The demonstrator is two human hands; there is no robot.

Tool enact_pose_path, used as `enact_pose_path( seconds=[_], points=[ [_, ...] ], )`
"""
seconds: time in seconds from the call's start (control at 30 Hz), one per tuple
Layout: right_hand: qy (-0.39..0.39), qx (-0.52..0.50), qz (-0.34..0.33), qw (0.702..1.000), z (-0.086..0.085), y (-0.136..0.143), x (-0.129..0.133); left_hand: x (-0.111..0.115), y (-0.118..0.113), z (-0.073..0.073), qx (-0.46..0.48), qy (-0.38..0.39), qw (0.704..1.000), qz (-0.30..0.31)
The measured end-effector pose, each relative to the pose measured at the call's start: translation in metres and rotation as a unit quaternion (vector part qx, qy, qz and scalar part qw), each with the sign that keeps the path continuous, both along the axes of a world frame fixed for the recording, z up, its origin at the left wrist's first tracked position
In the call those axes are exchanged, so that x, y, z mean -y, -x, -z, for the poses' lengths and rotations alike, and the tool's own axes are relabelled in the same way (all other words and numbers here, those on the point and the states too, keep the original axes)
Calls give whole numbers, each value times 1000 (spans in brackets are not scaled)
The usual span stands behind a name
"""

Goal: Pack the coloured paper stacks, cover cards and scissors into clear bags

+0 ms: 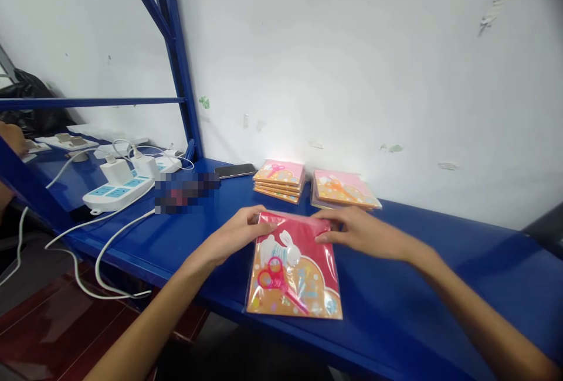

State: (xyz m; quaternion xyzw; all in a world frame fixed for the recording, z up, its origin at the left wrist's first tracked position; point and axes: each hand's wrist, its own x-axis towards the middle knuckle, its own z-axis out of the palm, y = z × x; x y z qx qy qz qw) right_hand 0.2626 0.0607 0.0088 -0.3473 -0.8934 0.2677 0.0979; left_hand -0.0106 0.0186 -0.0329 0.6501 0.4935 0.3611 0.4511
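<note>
A clear plastic packet [308, 252] with a red and orange rabbit picture and pink scissors [281, 284] inside lies at the front edge of the blue table. My left hand [246, 228] pinches its top left corner, thumb on the front. At the top right corner, my right hand [345, 230] grips the packet between thumb and fingers. Behind it are two stacks of similar packets: the left stack [279, 179] shows pink scissors on top, the right stack [343, 189] orange ones.
On the blue table [440, 252], a white power strip [127, 187] with plugs and cables sits at the left. A black phone [235, 170] lies near the wall. A blue frame post [180, 70] rises behind. Another person's hand [13, 138] shows at the far left.
</note>
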Motion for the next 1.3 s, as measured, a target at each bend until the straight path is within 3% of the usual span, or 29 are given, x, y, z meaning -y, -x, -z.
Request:
enact_pose_path(
  seconds=[0.13, 0.27, 0.67, 0.97, 1.3],
  points=[
    [-112, -61, 60, 990, 54, -3, 5, -6, 3, 10, -135, -61, 988, -33],
    [-198, -48, 71, 976, 77, -2, 2, -5, -8, 16, -236, -127, 961, -67],
    [-285, -68, 12, 956, 68, -7, 9, -4, -12, 21, -330, -213, 917, -62],
    [-243, -60, 33, 968, 60, 1, 20, 5, -19, 11, -344, -277, 896, 53],
    [-218, -83, 56, 971, 64, 7, 22, 8, -15, 11, -409, -282, 868, 4]
  ],
)
